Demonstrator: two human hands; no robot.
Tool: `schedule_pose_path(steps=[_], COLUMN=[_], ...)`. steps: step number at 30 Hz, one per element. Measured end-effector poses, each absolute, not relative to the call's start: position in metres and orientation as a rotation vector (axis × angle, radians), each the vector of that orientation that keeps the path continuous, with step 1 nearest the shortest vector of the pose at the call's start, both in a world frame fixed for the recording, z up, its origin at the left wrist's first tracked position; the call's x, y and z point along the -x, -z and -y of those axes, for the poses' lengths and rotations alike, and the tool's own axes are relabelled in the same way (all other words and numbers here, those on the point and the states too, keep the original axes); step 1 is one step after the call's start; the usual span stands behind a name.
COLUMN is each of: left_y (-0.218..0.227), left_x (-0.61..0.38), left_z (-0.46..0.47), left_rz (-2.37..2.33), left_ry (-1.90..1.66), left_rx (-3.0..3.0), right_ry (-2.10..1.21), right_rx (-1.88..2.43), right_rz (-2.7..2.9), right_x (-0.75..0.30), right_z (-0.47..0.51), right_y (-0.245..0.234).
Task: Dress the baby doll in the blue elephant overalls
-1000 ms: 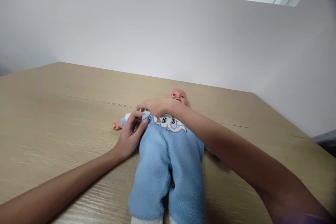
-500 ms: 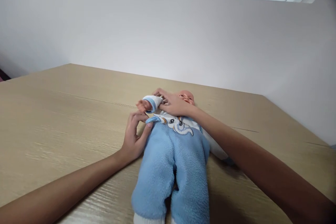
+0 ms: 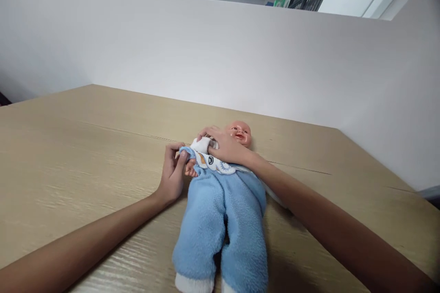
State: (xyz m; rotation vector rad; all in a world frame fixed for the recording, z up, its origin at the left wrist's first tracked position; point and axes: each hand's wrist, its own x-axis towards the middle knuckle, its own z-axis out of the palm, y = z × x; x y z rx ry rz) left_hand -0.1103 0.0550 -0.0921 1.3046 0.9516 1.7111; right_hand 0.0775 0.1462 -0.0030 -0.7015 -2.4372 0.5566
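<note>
A baby doll (image 3: pixel 239 133) lies on its back on the wooden table (image 3: pixel 85 146), feet toward me, dressed in a light blue fleece romper (image 3: pixel 223 215) with an elephant print on the chest. My left hand (image 3: pixel 173 173) pinches the romper's edge at the doll's shoulder, beside the doll's small hand. My right hand (image 3: pixel 223 145) reaches across the chest and grips the doll's white-sleeved arm (image 3: pixel 202 144), folded in against the body just below the head.
A white partition wall (image 3: pixel 220 55) stands close behind the table and wraps round its right side. The table's right edge runs diagonally at lower right. Ceiling lights show above the wall.
The doll's arm, stretched out to the left, then lifted, has been folded down against the chest. My left hand closed on the romper's edge and my right hand moved down with the arm.
</note>
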Motion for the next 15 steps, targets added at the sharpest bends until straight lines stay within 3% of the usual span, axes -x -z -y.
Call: schedule_pose_path(steps=[10, 15], left_y=[0.082, 0.082], left_x=[0.112, 0.113], left_z=[-0.08, -0.087], left_rz=[-0.96, -0.968], left_ry=[-1.436, -1.391], left_rx=[-0.951, -1.009], right_ry=[-0.5, -0.973], right_rx=[1.206, 0.982], right_rz=[2.269, 2.116], right_x=[-0.104, -0.115], right_z=[-0.091, -0.094], right_y=[-0.007, 0.006])
